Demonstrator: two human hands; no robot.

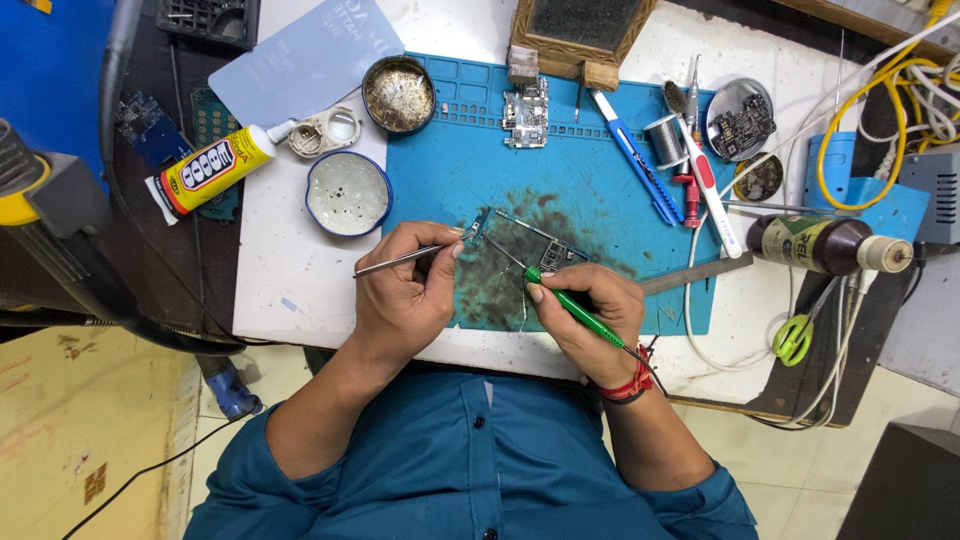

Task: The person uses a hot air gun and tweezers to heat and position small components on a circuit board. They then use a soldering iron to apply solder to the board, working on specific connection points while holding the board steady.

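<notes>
Fingers (440, 262) of the left hand (405, 300) are pinched on metal tweezers (400, 260), whose tips meet a small circuit board (535, 245) lying on the stained blue mat (560, 170) at the worktop's (280, 270) middle. Just right, the right hand (590, 315) is closed around a green-handled soldering iron (575, 305), its tip touching the board. Farther right lie a blue knife (635, 155) and a dark bottle (825, 245).

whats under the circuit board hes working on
The circuit board lies on a blue work mat with a dark stained patch around it. The mat directly beneath the board is covered, so its state cannot be seen.
</notes>
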